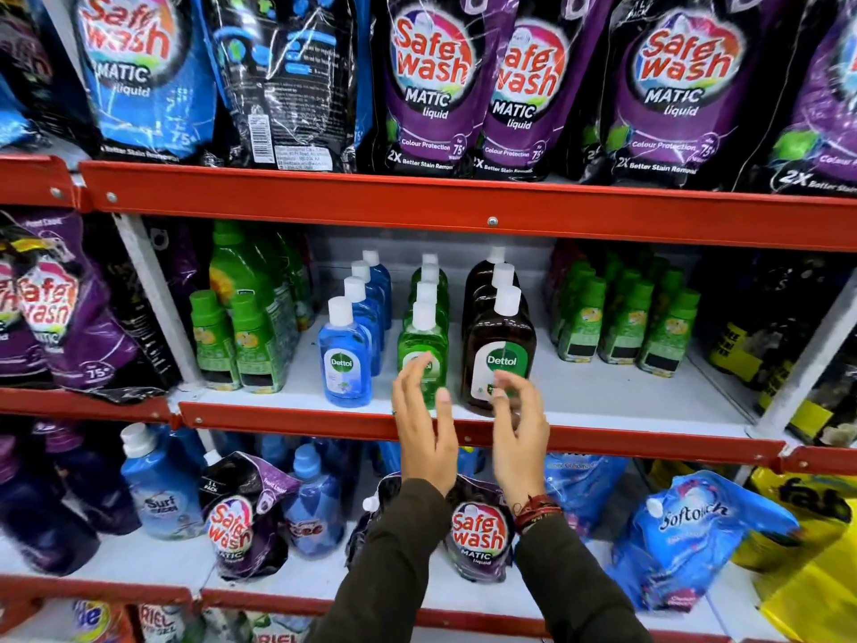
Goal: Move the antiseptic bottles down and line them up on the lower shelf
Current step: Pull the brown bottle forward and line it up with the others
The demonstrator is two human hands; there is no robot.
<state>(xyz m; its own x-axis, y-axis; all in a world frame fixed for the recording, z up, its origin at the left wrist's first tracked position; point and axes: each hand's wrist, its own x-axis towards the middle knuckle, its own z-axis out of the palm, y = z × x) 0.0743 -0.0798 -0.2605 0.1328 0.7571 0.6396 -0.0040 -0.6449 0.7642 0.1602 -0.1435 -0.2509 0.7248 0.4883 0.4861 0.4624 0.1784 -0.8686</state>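
Observation:
Three rows of Dettol antiseptic bottles with white caps stand on the middle shelf: blue bottles at the left, green bottles in the middle, brown bottles at the right. Each row runs back into the shelf. My left hand is raised in front of the front green bottle, fingers apart, holding nothing. My right hand hovers in front of the front brown bottle, fingers spread and empty. Both hands are blurred and partly cover the bottles' lower labels.
Green-capped bottles stand to the left and right of the Dettol rows. Safe Wash pouches fill the top shelf. The lower shelf holds Safe Wash pouches, blue Surf bottles and a Softouch pouch. Red rails edge each shelf.

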